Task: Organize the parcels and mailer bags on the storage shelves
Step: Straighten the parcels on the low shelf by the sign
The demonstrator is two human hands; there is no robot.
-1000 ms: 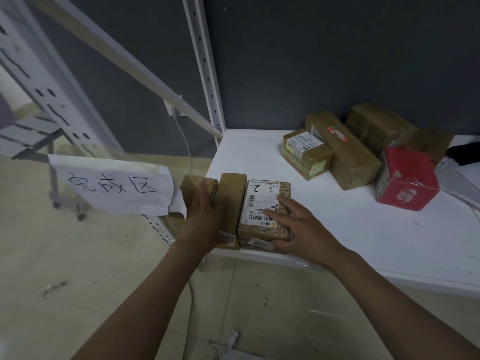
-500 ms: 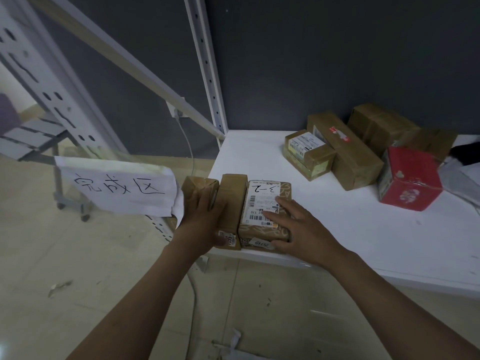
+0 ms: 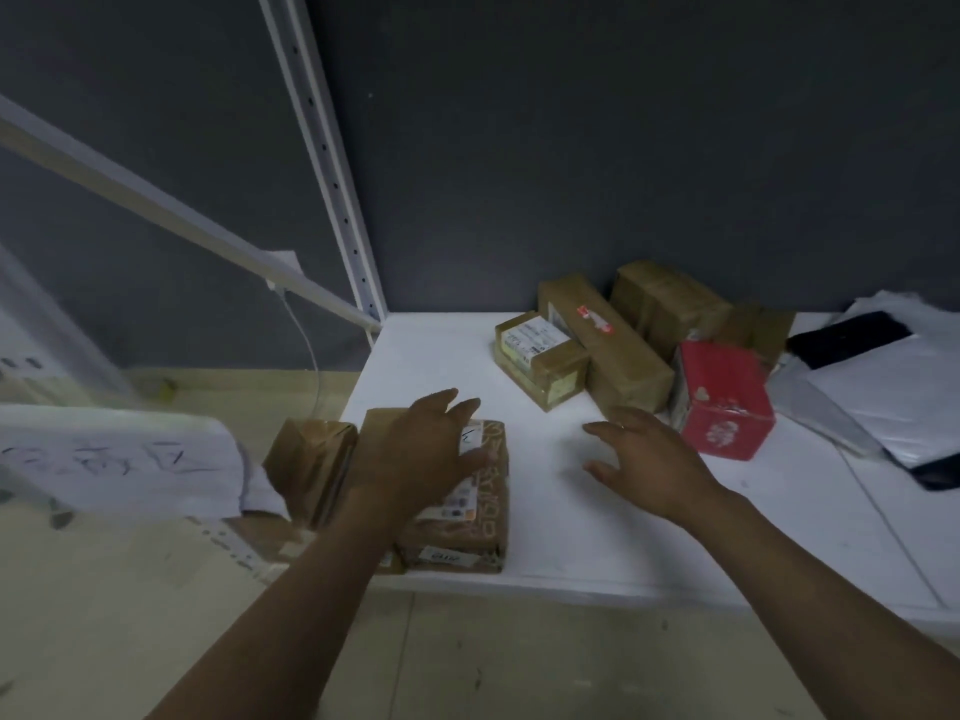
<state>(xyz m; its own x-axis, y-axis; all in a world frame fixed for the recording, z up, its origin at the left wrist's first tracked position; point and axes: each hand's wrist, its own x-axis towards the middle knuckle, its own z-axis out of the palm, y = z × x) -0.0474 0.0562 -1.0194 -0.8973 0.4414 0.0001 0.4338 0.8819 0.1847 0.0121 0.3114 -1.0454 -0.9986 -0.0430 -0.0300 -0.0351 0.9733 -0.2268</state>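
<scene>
Left hand lies over the rightmost of 3 parcels at the shelf edge, fingers loose; right hand hovers beside it, fingers spread, near the red box.

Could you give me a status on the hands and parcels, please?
Left hand open over the labelled parcel. Right hand open above the shelf, holding nothing. Red box beyond it.

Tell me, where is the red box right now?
In the head view, the red box stands on the right half of the white shelf, beside the long brown parcel, just beyond the right hand.
</scene>
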